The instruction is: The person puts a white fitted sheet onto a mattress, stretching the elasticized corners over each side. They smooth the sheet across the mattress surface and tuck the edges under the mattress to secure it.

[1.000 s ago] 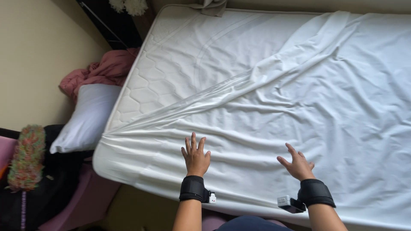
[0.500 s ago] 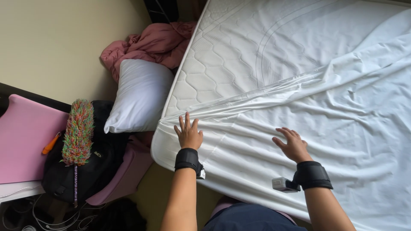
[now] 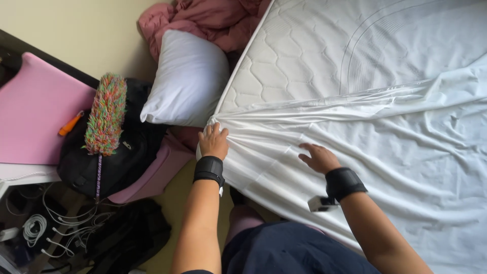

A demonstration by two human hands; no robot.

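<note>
The left hand (image 3: pixel 214 142) sits at the near left corner of the mattress (image 3: pixel 304 56), its grip clamped on a bunched fold of the white sheet (image 3: pixel 385 137) right where the sheet's edge meets the corner. The fingers curl over the gathered cloth, and creases fan out from that spot toward the right. The right hand (image 3: pixel 318 158) lies to the right of it, palm down on the sheet, its grip apart with fingers spread and flat, pressing on the cloth rather than holding it. Both wrists wear black bands; a small pale device hangs from the right one.

The sheet covers the near and right part of the mattress, wrinkled throughout, while the far left part lies bare, showing a quilted pattern. The sheet's edge runs from the left hand's corner slantwise up to the far right.

Just left of the mattress corner a white pillow (image 3: pixel 187 78) leans against the bed's side, with a pink blanket (image 3: pixel 203 18) heaped beyond it. Further left a black bag (image 3: pixel 114 157) rests on the floor, a fuzzy multicoloured duster (image 3: pixel 105 114) lying on top of it. A pink board (image 3: pixel 35 109) stands at the far left, and white cables (image 3: pixel 56 220) tangle near the lower left.
</note>
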